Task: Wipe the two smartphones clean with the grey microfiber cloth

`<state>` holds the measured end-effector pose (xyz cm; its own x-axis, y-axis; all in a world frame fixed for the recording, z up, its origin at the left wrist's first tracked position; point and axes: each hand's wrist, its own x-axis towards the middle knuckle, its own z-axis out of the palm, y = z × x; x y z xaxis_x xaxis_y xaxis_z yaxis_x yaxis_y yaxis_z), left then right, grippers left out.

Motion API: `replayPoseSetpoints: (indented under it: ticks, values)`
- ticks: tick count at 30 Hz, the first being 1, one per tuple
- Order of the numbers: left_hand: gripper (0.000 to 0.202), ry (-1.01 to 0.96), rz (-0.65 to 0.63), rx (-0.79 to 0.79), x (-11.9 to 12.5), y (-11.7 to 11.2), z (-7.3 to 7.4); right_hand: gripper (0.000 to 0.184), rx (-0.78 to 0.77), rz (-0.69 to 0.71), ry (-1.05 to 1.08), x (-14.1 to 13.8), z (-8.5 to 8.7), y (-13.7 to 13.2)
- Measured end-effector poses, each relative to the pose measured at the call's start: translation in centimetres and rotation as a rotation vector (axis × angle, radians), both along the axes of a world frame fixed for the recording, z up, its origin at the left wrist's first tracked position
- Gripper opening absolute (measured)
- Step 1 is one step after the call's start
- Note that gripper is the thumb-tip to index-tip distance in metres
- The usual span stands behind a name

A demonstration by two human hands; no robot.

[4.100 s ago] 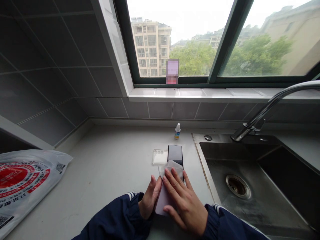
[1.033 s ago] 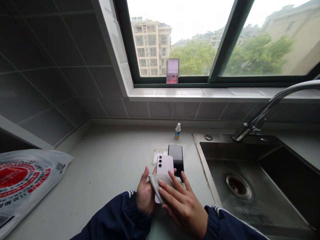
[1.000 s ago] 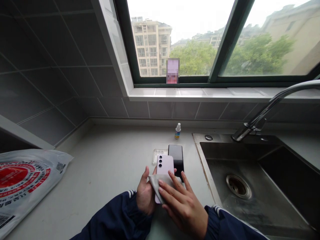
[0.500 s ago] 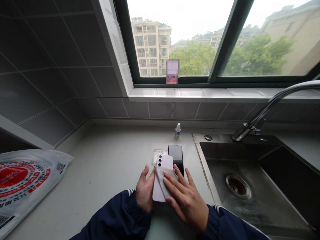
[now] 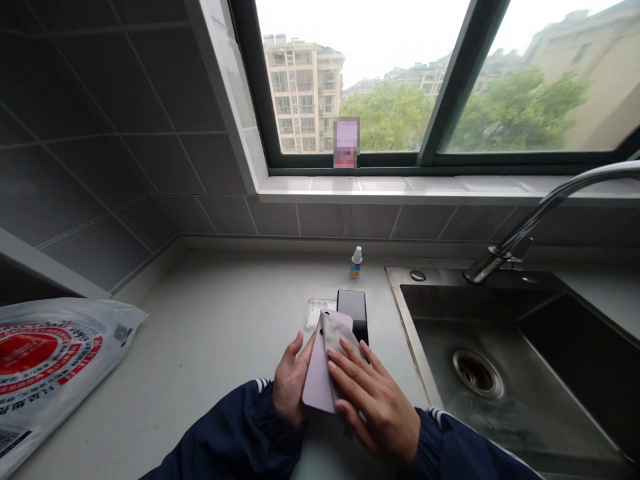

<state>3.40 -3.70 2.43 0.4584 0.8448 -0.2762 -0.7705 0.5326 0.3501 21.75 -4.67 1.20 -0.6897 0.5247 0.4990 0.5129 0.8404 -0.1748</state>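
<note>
**Grey cloth [image 5: 341, 343] now over the camera end of the lilac phone [image 5: 316, 381]**

Since the last shot, the cloth has slid up and covers the lenses, and the phone leans further over. It's off the table [image 5: 225, 320], held above it in my left hand [image 5: 293, 380], with the fingers curled round the edge, gripping it. My right hand [image 5: 373, 408] is on top, fingers spread and pressing the cloth against the phone's back. Just past them, a black phone [image 5: 353, 313] lies beside a clear case [image 5: 317, 313], and a small bottle [image 5: 356, 263] stands behind those. The steel sink [image 5: 500, 360] is off to the right.
</note>
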Motion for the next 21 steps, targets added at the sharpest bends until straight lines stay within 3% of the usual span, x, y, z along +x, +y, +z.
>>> replayPoseSetpoints:
  ticks: [4,10,17,21]
  values:
    - [0.068,0.006,-0.002,0.016,0.0,0.0,-0.3,0.052,-0.018,0.03,-0.058,0.1,0.3,0.2]
    - [0.063,0.017,-0.023,0.141,0.5,-0.3,-1.2,0.064,-0.033,-0.095,-0.115,0.4,-0.7,0.6]
    - [0.065,0.114,-0.092,0.201,0.5,-1.0,-0.7,0.068,-0.034,-0.213,-0.077,0.4,-1.0,0.9]
    - [0.065,0.152,-0.153,0.196,0.4,-1.1,-1.2,0.067,-0.039,-0.248,-0.063,0.4,-1.0,0.9]
